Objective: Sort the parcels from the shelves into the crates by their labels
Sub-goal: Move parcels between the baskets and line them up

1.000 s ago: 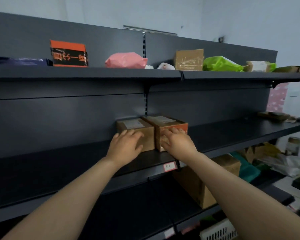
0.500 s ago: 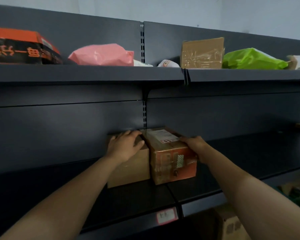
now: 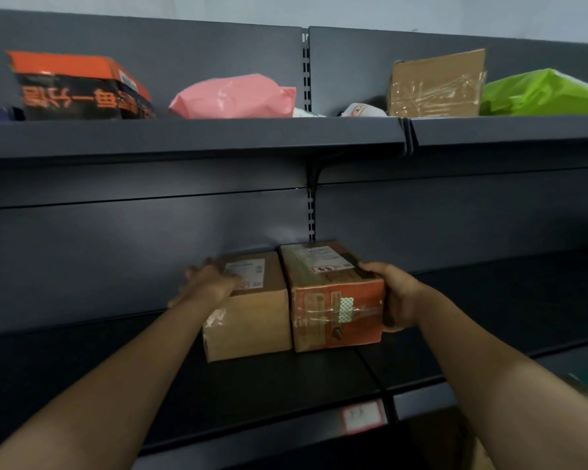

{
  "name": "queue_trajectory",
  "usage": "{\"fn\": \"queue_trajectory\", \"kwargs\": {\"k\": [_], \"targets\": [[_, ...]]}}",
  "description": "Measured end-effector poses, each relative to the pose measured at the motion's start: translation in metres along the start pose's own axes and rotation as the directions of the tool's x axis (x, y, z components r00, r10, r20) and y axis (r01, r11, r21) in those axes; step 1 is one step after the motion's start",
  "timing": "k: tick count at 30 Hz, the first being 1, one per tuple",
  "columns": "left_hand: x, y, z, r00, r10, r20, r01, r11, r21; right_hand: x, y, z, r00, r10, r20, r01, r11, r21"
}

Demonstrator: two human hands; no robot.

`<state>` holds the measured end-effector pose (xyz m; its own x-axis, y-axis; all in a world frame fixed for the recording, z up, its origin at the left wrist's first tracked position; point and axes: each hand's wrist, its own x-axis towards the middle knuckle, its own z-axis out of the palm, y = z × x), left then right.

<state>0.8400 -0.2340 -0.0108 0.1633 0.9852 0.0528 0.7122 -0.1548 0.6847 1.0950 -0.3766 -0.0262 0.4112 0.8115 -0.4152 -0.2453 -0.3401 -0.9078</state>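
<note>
Two cardboard parcels stand side by side on the dark middle shelf (image 3: 286, 378). The left one is a plain brown box (image 3: 252, 320) with a white label on top. The right one is an orange-printed box (image 3: 336, 307) with a white label and clear tape. My left hand (image 3: 207, 283) lies on the top left corner and left side of the plain box. My right hand (image 3: 394, 296) is wrapped around the right side of the orange box. Both boxes rest on the shelf, touching each other.
The upper shelf (image 3: 190, 134) carries an orange-and-black box (image 3: 78, 86), a pink bag (image 3: 235, 96), a taped cardboard box (image 3: 437, 86) and a green bag (image 3: 543, 95). A white price tag (image 3: 362, 415) sits on the middle shelf's front edge. More cardboard shows below at the right.
My left hand has slid from the plain box's top front toward its left side. My right hand has closed further round the orange box's right side. The view has come closer.
</note>
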Motion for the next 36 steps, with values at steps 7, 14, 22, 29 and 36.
{"fn": "queue_trajectory", "kwargs": {"k": [7, 14, 22, 29, 36], "targets": [[-0.03, -0.035, -0.028, 0.948, -0.081, 0.309, 0.261, 0.757, -0.599, -0.025, 0.009, 0.027, 0.995, -0.1, 0.021, 0.1, 0.995, -0.018], [-0.06, -0.067, -0.048, 0.966, 0.107, 0.233, 0.124, 0.6, -0.79, -0.076, 0.039, 0.046, 0.979, -0.205, 0.006, 0.205, 0.979, 0.014], [-0.111, -0.058, -0.032, 0.907, 0.216, 0.36, 0.163, 0.61, -0.776, -0.159, 0.088, 0.02, 0.942, -0.229, -0.246, 0.275, 0.946, 0.172], [-0.195, 0.001, 0.021, 0.716, 0.403, 0.57, 0.218, 0.647, -0.731, -0.257, 0.144, -0.058, 0.858, -0.19, -0.477, 0.343, 0.903, 0.258], [-0.319, 0.064, 0.12, 0.571, 0.382, 0.727, 0.252, 0.761, -0.598, -0.383, 0.235, -0.15, 0.713, 0.012, -0.701, 0.324, 0.881, 0.345]]}}
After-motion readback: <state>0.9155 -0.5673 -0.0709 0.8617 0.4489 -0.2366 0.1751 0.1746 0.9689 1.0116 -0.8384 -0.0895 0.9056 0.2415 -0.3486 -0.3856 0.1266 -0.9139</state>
